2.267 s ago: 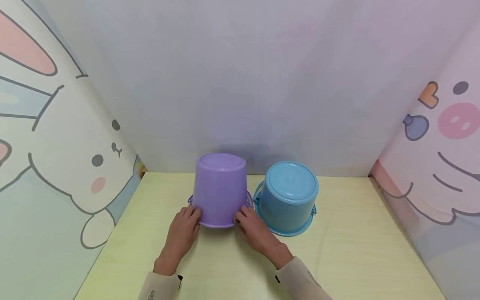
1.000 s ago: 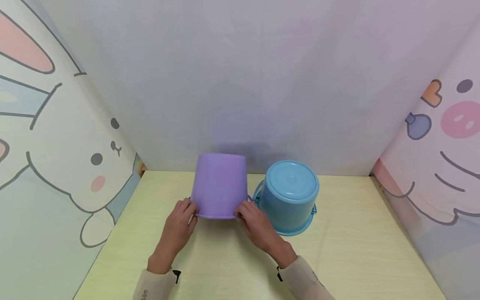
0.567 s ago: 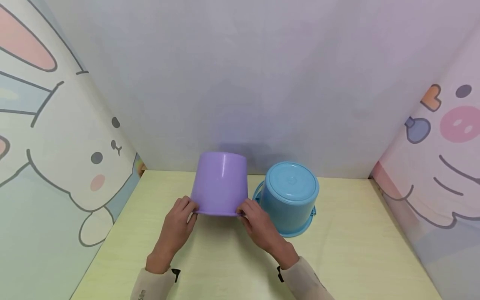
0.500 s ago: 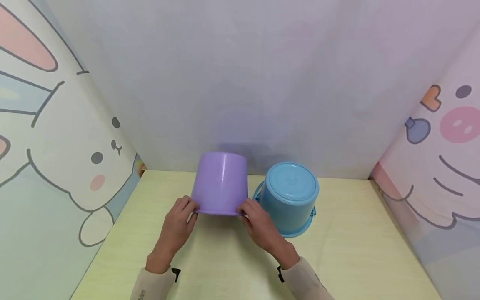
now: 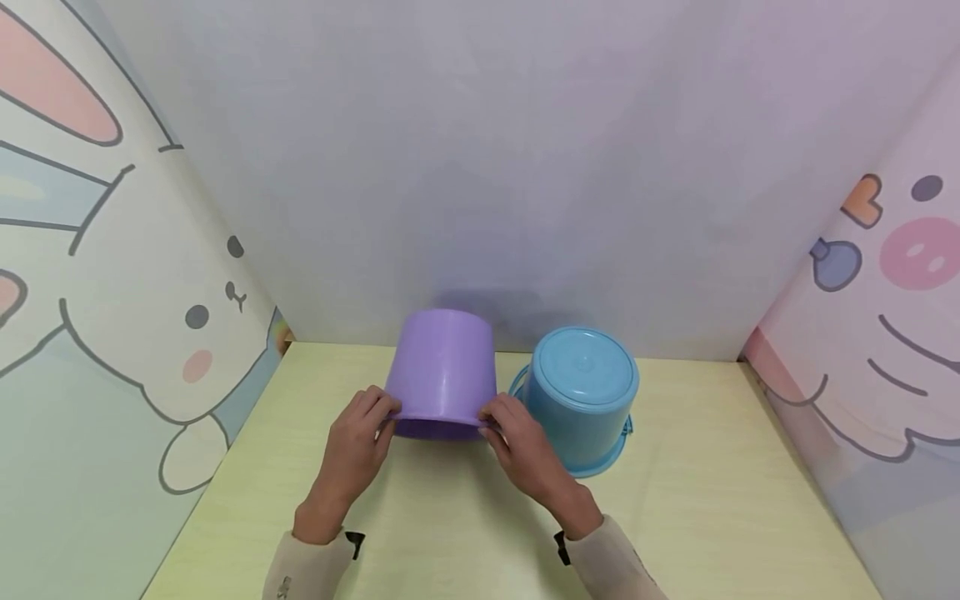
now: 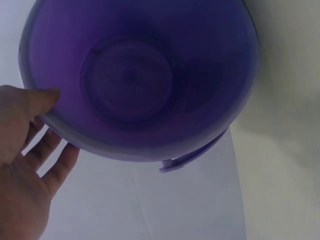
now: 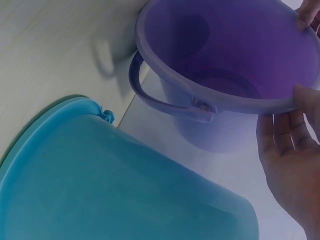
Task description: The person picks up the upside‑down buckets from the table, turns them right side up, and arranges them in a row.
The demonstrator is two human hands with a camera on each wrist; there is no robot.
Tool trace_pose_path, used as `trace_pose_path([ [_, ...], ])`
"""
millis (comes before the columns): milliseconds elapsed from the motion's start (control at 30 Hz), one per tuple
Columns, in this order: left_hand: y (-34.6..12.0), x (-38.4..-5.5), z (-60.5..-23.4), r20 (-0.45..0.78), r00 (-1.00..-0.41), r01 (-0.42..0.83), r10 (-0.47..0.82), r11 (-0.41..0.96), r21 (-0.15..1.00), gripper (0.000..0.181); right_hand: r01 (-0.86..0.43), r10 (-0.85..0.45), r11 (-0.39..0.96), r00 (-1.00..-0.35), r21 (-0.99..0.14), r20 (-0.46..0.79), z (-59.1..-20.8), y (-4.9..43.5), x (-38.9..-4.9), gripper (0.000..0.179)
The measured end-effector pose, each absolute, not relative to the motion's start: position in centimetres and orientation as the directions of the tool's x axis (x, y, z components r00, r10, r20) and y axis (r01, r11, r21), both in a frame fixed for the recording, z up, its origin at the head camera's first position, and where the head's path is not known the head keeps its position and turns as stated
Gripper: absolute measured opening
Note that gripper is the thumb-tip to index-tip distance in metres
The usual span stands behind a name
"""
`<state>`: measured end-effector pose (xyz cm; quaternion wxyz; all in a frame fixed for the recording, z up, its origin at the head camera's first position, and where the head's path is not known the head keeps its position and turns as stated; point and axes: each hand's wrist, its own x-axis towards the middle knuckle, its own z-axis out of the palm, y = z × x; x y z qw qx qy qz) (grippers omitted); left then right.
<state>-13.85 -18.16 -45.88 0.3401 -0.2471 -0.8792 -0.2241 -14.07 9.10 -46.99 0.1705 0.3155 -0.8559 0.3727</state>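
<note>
Purple bucket [image 5: 442, 367], tilted with its open end toward the person, is at the far part of the tabletop [image 5: 450, 542]. Nearest my head camera are two pale sleeves [image 5: 307, 571]. Beyond them, the left hand [image 5: 352, 450] and right hand [image 5: 522, 446] each have a pinching grip on the bucket's rim [image 7: 235, 104], thumb inside, fingers outside. I cannot tell whether this bucket touches the tabletop. Just to its right, a blue bucket [image 5: 577, 417] stands upside down. Farther back I see a pale wall [image 5: 487, 150], flanked by rabbit [image 5: 150, 325] and pig [image 5: 922, 321] drawings.
</note>
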Motion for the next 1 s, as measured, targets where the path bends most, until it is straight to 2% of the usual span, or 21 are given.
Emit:
trace_pose_path([
  [300, -18.03, -14.16, -45.53, 0.728, -0.629, 0.599, 0.272, 0.767, 0.231, 0.034, -0.658, -0.395, 0.504, -0.752, -0.559, 0.528, -46.92, 9.06, -14.18, 0.018],
  [733, -17.82, -14.41, -45.22, 0.723, -0.648, 0.583, 0.239, 0.767, 0.268, 0.030, -0.642, -0.371, 0.498, -0.765, -0.583, 0.526, -46.97, 9.02, -14.36, 0.017],
  [1000, -17.74, -14.40, -45.30, 0.721, -0.657, 0.572, 0.219, 0.768, 0.288, 0.032, -0.591, -0.285, 0.524, -0.800, -0.613, 0.528, -47.51, 8.76, -13.84, 0.022],
])
